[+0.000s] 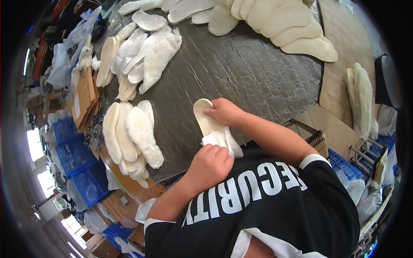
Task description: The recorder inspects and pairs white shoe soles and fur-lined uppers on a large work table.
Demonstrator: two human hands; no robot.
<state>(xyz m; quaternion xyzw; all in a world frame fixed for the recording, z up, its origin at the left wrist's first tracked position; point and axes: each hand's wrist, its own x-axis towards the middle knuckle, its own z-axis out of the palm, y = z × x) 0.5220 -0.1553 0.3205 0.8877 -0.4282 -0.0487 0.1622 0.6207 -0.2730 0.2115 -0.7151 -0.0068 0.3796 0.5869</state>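
A cream insole is held over the near part of the dark table, close to my body. My right hand grips its side, thumb on the flat face. My left hand is closed at the insole's lower end, on a white soft piece that covers that end. Whether this piece is a separate cloth or part of the insole I cannot tell. To the left of my hands lies a pile of fleecy insoles, some fluffy side up.
The table has a dark, wrinkled cover. More fleecy insoles lie at the far left, and a fanned row of cream insoles at the far right. Blue crates and cardboard boxes stand left; other insoles stand right.
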